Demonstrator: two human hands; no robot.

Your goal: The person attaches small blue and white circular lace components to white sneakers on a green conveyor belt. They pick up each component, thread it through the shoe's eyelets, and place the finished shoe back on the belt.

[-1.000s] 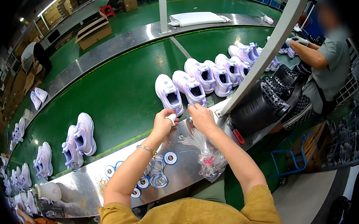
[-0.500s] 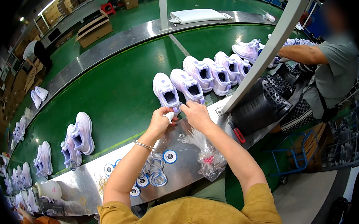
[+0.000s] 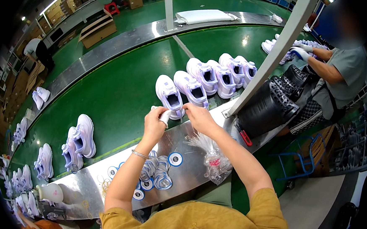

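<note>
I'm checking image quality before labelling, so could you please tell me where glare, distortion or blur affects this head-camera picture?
Head view: overhead lights glare off the steel ledge and the far metal rail; fisheye bends the green belt into an arc, with black corners; the co-worker top right is blurred at the head; both hands, left hand and right hand, and the nearest white shoe are sharp.

Floor point(image 3: 325, 198): pale grey beside the line, green further off.
Conveyor belt point(image 3: 109, 93): wide, green, curving (fisheye bend), edged in shiny metal.
Post point(image 3: 275, 53): slanted grey column.
Cardboard boxes point(image 3: 96, 29): stacked far left.
Light: bright overhead glare.
</note>
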